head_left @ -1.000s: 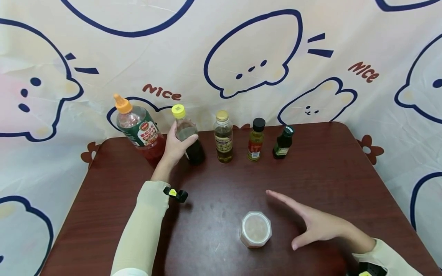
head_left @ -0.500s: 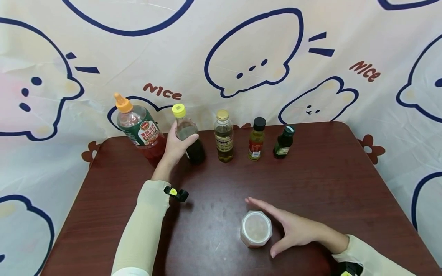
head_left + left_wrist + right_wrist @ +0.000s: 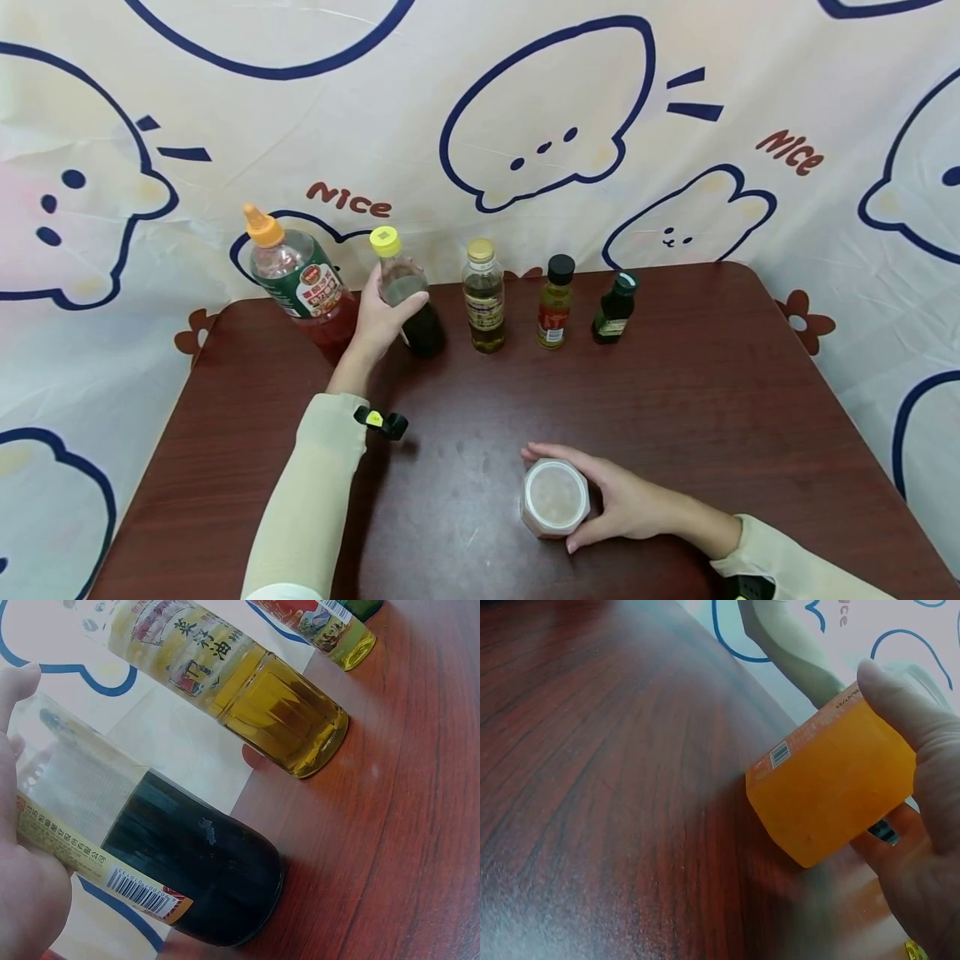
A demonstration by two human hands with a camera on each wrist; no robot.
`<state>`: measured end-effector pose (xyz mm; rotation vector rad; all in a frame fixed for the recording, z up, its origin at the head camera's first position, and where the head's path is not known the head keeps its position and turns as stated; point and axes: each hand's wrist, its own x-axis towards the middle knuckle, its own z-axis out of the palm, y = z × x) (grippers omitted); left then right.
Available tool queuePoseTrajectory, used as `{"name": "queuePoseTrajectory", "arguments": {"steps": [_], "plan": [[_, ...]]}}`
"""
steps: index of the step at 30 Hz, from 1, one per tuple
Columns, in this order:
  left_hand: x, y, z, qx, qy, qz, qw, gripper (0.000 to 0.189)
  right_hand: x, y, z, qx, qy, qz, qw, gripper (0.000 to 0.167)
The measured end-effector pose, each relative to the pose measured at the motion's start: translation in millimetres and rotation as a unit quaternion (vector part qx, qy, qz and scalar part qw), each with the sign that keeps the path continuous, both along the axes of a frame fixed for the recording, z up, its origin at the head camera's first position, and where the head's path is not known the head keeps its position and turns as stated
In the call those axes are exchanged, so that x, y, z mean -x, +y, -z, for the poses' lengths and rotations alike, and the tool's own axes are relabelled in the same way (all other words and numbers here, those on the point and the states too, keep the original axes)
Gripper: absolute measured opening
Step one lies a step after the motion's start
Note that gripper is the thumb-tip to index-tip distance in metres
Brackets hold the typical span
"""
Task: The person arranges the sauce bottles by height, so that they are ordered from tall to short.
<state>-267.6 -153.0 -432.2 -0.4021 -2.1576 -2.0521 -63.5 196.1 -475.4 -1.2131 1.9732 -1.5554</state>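
At the back left of the table, my left hand (image 3: pixel 378 321) grips a yellow-capped bottle of dark liquid (image 3: pixel 423 325), thumb across its near side. The bottle stands upright; its barcode label and dark lower part (image 3: pixel 202 862) show in the left wrist view. Near the front, my right hand (image 3: pixel 622 500) wraps around an octagonal jar (image 3: pixel 555 497) with a pale round lid, fingers behind and thumb in front. From the right wrist, the jar's orange contents (image 3: pixel 825 787) and a barcode strip show, with the thumb against its upper side.
Left of the dark bottle stands a large sauce bottle (image 3: pixel 307 287) with an orange nozzle. To its right are an oil bottle (image 3: pixel 484 300), a small black-capped bottle (image 3: pixel 555 304) and a small dark green bottle (image 3: pixel 615 310). A printed cloth (image 3: pixel 555 108) hangs behind the table (image 3: pixel 712 375).
My right hand has moved left to the jar, and its fingers and thumb have drawn in around it. The left hand and its bottle have stayed in place.
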Motion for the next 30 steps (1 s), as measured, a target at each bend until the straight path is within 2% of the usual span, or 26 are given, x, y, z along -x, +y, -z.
{"name": "queuePoseTrajectory", "arguments": {"steps": [6,17,30], "plan": [[0.1,-0.4,0.2,-0.002,0.004,-0.002,1.0000,0.052,1.6,-0.3,1.7,0.004,-0.008,0.005,0.9999,0.097],[-0.6,-0.2,-0.3,0.002,-0.004,-0.004,1.0000,0.055,5.4,-2.2,-0.3,0.020,-0.014,0.000,0.9997,0.094],[-1.7,0.5,-0.7,0.000,-0.005,-0.005,1.0000,0.052,2.2,-0.8,-3.6,0.015,-0.027,0.032,0.9990,0.091]]}}
